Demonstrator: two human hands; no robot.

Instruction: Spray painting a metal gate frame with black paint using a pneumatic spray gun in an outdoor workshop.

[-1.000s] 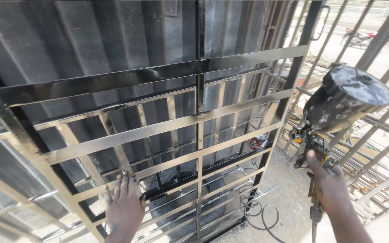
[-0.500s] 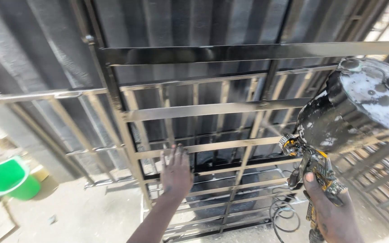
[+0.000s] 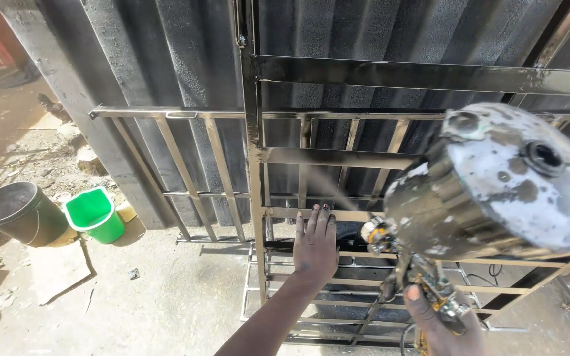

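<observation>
**Now: spraying the grille bars black**

Head view: the right hand (image 3: 440, 323) has its fingers wrapped round the grip of a spray gun (image 3: 423, 277), whose paint-spattered cup (image 3: 496, 181) is capped, contents hidden. The left hand (image 3: 315, 247) lies flat, fingers spread, on the metal window grille (image 3: 338, 158) leaning against the corrugated wall. The next pass likely calls for bare lower bars. A green bucket (image 3: 94, 214) looks empty; the dark bucket (image 3: 18, 211) is unclear.

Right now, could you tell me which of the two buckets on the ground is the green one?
The smaller bucket, nearer the metal frame; the larger one beside it is dark.
</observation>
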